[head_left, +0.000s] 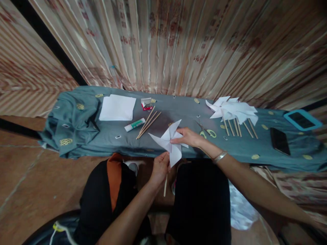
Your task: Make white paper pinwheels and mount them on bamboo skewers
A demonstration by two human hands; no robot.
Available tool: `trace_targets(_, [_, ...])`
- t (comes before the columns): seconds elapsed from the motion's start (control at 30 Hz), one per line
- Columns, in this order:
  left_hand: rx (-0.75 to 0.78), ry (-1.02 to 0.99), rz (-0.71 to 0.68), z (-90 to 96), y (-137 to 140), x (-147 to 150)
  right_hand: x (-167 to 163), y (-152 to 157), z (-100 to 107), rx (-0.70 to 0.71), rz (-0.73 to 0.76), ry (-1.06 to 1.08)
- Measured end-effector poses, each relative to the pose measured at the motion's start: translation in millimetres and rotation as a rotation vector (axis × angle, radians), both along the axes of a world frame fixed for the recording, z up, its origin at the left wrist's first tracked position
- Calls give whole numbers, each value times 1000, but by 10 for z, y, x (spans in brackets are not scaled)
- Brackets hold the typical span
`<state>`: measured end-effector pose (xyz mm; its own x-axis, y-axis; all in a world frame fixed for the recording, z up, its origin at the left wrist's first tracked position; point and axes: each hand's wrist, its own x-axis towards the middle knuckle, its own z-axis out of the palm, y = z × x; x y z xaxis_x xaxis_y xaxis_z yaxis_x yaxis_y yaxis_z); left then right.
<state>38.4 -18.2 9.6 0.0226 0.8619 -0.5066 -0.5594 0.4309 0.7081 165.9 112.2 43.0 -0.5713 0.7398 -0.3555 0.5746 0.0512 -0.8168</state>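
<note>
Head view: at the near edge of the grey-green cloth-covered table [176, 108], a white folded-paper pinwheel [175, 154] is facing the camera, its thin wooden stick [165, 186] pointing away from the table. The left hand [160, 166] is pinching the stick; the right hand [188, 137] is gripping the paper.

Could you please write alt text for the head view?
A person's left hand and right hand hold a white paper pinwheel on a wooden stick at a cloth-covered table. Paper sheets, a glue stick, loose sticks and a red box lie at left; scissors, more pinwheels and a smartphone at right.
</note>
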Motion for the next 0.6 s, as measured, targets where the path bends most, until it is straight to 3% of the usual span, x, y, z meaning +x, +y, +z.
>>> trace_targets(0.2, [-39,-61,29,-163,11,42,-60,176,-75,84,111,-183])
trace_targets(0.6, [-101,-130,65,-235,8,69,-204,293,-86,139,329,-342])
